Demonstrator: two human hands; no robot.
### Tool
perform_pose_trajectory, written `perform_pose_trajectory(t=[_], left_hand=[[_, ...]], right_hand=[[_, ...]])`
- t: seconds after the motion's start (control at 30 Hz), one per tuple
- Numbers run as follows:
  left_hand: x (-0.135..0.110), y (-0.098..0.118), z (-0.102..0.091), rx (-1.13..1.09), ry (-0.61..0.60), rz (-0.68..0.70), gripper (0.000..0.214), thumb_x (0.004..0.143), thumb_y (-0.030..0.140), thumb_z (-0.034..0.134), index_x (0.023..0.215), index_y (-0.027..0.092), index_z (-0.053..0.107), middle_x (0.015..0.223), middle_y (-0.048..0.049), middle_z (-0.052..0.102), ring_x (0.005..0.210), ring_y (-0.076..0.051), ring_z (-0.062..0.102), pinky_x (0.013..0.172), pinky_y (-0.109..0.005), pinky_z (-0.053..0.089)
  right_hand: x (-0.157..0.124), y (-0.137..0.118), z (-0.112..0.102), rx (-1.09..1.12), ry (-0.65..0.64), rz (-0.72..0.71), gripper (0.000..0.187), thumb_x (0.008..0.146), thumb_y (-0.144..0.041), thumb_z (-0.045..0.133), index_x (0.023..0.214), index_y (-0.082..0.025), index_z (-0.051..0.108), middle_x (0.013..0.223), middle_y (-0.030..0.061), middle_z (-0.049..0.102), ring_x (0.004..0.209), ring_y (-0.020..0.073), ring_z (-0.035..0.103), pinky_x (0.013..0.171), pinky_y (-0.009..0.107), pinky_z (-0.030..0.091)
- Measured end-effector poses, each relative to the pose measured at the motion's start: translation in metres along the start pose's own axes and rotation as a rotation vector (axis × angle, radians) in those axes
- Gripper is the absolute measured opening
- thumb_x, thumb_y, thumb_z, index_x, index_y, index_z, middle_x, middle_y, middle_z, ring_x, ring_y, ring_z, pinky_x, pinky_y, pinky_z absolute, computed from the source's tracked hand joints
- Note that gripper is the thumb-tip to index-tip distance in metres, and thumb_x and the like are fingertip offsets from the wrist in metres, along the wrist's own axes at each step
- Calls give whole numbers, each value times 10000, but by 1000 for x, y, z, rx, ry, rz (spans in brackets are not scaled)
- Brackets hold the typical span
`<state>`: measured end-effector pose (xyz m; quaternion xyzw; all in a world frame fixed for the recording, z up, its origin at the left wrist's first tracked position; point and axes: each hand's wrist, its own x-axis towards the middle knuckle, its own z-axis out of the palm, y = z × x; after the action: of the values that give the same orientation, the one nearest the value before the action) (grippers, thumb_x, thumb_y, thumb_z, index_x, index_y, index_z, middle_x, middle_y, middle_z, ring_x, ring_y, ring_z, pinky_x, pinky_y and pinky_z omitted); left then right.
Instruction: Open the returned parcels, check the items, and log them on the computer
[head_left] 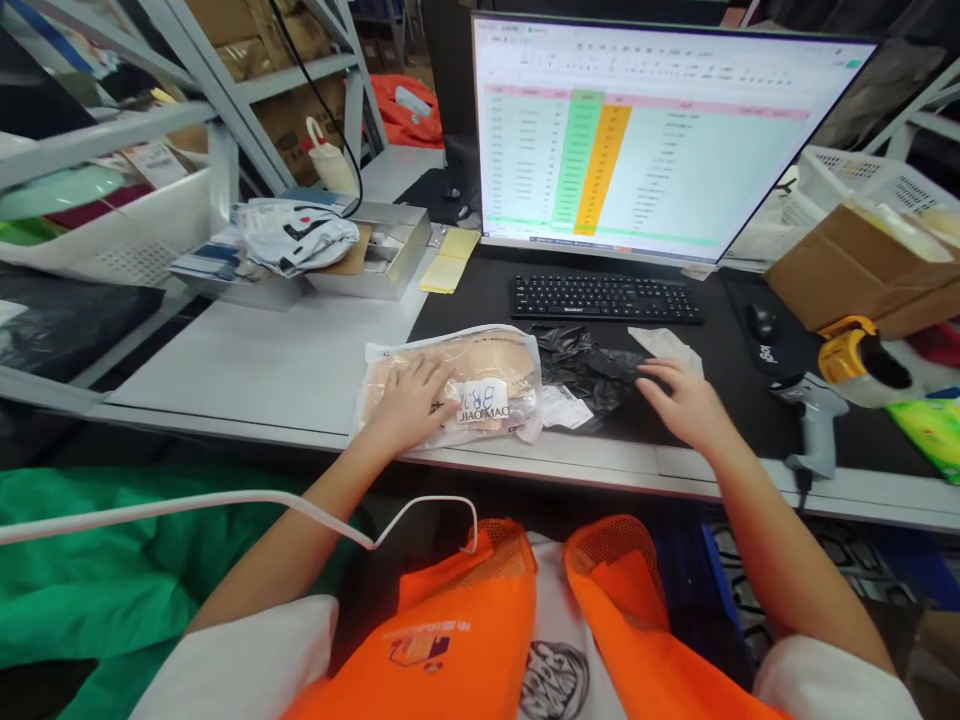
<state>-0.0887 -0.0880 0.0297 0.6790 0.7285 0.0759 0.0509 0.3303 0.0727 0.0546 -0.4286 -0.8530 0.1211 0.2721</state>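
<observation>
A clear plastic package [501,362] with beige contents lies at the desk's front edge, a white label with handwriting on its face. My left hand [411,402] rests flat on its left part, fingers spread. Just right of the package is a crumpled black plastic bag [592,365], with a white printed label [565,407] near its lower left. My right hand [686,400] is at the right end of the black bag, fingers stretched out and holding nothing. Behind its fingertips lies a whitish scrap [666,345]; whether they touch is unclear.
A keyboard [606,298] sits below the monitor [660,150]. To the right are a mouse [761,320], a barcode scanner [817,425], a yellow tape dispenser [862,362] and a cardboard box [847,265]. Yellow notes [450,260] and a grey box [394,250] stand left.
</observation>
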Motion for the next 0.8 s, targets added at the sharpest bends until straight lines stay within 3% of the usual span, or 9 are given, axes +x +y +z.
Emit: perform_pose_trajectory(t=[0.17,0.23,0.3,0.37,0.4,0.5,0.57,0.67,0.8], left_hand=[[-9,35,-27,-405,122,252,507,990,499,529,1394,208,625,1569,-146,500,1514,-355,361,1253,-549,267],[-30,54,-24,-736,-100,413,405,985,524,550,1229,249,720,1339,-121,676,1293,-303,589,1151,-466,427],[-56,66,-6,-1041,-517,489,395,985,564,538,1049,251,770,1036,-92,755,983,-252,695,948,-388,542],[-80,68,22,-1208,-760,312,439,938,629,582,909,235,774,857,-73,739,803,-226,679,792,-356,553],[-90,66,35,-1264,-758,139,457,885,668,632,857,232,766,795,-63,721,747,-219,658,736,-352,542],[-108,46,57,-1431,-447,-389,463,699,712,769,743,254,721,634,-20,627,630,-197,556,623,-358,491],[-115,27,53,-1556,-131,-637,376,678,660,787,713,297,697,611,11,587,620,-184,499,620,-375,490],[-132,7,44,-1635,227,-848,231,729,594,758,744,374,688,662,77,612,680,-175,525,723,-399,551],[-170,21,75,-1468,206,-985,332,592,499,849,835,322,707,770,64,720,831,-227,687,825,-416,593]], right_hand=[[-78,91,-62,-102,164,396,365,850,-539,559,973,-264,766,1169,141,749,1163,359,679,1078,548,502],[-111,96,-81,-105,217,508,352,827,-547,569,962,-286,762,1153,133,755,1166,374,679,1084,572,497],[-138,79,-92,-45,221,557,345,839,-549,585,998,-305,769,1154,115,761,1147,376,692,1064,585,518],[-156,46,-90,101,86,504,324,866,-540,604,1039,-334,783,1150,95,768,1112,368,715,1012,568,565],[-162,28,-84,214,-50,438,298,873,-534,619,1038,-357,793,1119,83,777,1083,360,731,968,540,596],[-164,-20,-47,613,-646,197,297,786,-603,703,1048,-491,789,1022,15,792,1020,359,755,837,483,642],[-161,-39,-14,722,-844,142,315,706,-620,758,1012,-547,771,968,-35,790,932,351,768,783,483,644],[-153,-56,20,648,-858,115,241,854,-545,630,1008,-446,786,991,-12,784,902,302,758,836,486,627],[-118,-63,12,584,-769,-130,246,987,-342,539,1010,-292,779,991,44,771,920,237,728,850,396,596]])
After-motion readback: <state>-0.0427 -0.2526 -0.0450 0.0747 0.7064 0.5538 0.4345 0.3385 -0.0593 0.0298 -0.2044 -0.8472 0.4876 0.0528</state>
